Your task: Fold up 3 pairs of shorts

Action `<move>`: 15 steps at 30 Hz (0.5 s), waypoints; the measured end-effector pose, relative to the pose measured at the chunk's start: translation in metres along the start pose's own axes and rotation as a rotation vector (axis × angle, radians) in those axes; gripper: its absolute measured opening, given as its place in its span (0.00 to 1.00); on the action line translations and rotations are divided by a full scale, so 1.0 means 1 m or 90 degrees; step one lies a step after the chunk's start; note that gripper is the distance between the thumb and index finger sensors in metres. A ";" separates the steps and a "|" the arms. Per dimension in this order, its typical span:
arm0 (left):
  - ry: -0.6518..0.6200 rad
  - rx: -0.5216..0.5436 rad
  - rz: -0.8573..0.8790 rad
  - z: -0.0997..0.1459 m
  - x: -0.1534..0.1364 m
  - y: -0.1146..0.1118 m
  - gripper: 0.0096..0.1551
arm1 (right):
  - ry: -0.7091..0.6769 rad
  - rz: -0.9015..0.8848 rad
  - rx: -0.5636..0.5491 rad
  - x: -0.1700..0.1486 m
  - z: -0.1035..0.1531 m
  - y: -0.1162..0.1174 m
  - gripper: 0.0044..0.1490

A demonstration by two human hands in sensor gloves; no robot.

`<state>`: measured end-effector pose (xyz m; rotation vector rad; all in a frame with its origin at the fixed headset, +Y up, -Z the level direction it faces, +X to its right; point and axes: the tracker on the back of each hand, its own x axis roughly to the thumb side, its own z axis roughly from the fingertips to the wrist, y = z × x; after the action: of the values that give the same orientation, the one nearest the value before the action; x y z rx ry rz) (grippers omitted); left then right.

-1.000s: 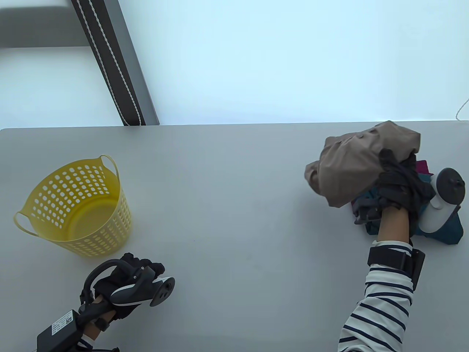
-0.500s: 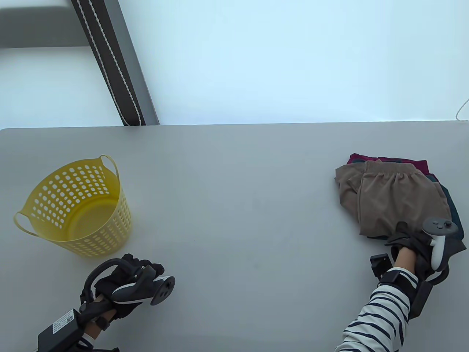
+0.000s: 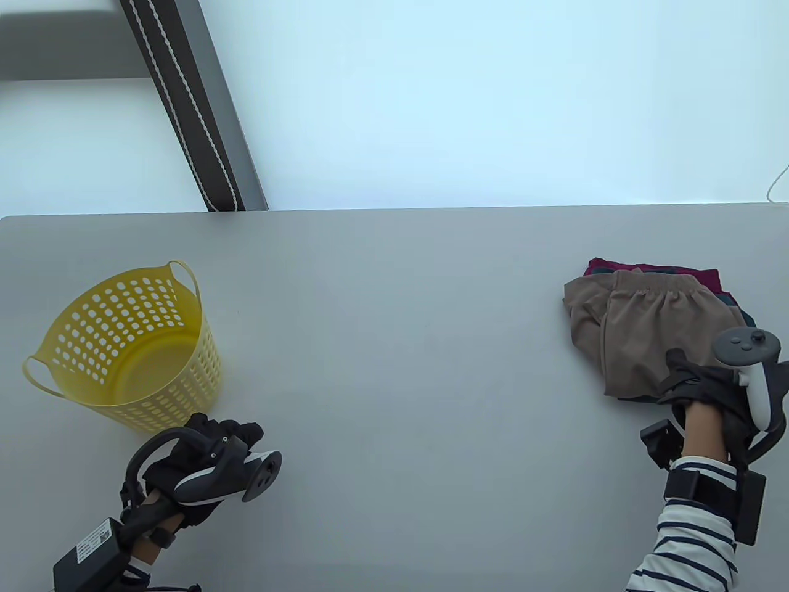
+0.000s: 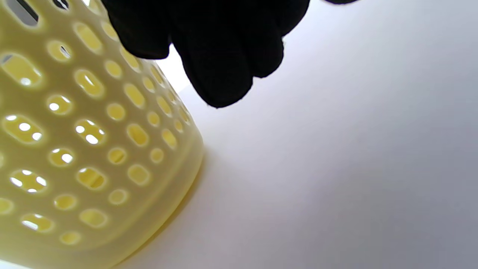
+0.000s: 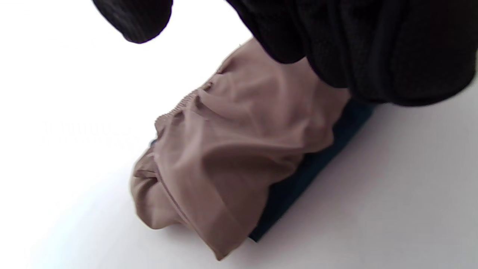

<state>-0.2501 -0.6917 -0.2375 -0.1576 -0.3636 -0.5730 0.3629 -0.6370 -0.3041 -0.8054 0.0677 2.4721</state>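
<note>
We have all three shorts stacked at the right of the surface (image 3: 394, 345). The tan shorts (image 3: 653, 327) lie folded on top, a maroon pair (image 3: 647, 269) shows along the far edge of the stack, and a teal pair (image 5: 310, 164) peeks out underneath on the near side. The basket (image 3: 132, 345) stands at the left, and nothing shows inside it from the table view.

Our right hand (image 3: 703, 388) rests at the near edge of the tan shorts. In the right wrist view its fingers (image 5: 354, 48) lie on the cloth, but we cannot tell whether they press flat or pinch the hem. Our left hand (image 3: 197, 456) sits just beside the basket, fingers (image 4: 220, 56) loosely curled and holding nothing.

We judge the task close to done: three pairs are folded and piled. The tan pair looks a little lumpy at its left corner, where a flap bulges out past the fold, so what seems left is a last smoothing or squaring of the top pair. How neat the two lower pairs are we cannot say; they are mostly covered.
</note>
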 end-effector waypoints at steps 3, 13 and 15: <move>0.048 0.068 0.022 0.005 -0.018 0.020 0.30 | -0.156 0.004 -0.077 0.038 0.032 -0.009 0.40; 0.177 0.487 0.092 0.023 -0.030 0.059 0.25 | -0.738 0.290 -0.301 0.116 0.156 0.084 0.26; 0.167 0.485 0.038 0.017 -0.017 0.046 0.29 | -0.792 0.372 -0.276 0.108 0.161 0.116 0.33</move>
<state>-0.2427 -0.6403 -0.2307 0.6320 -0.2983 -0.3580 0.1448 -0.6520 -0.2456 0.8377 -0.7850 3.1162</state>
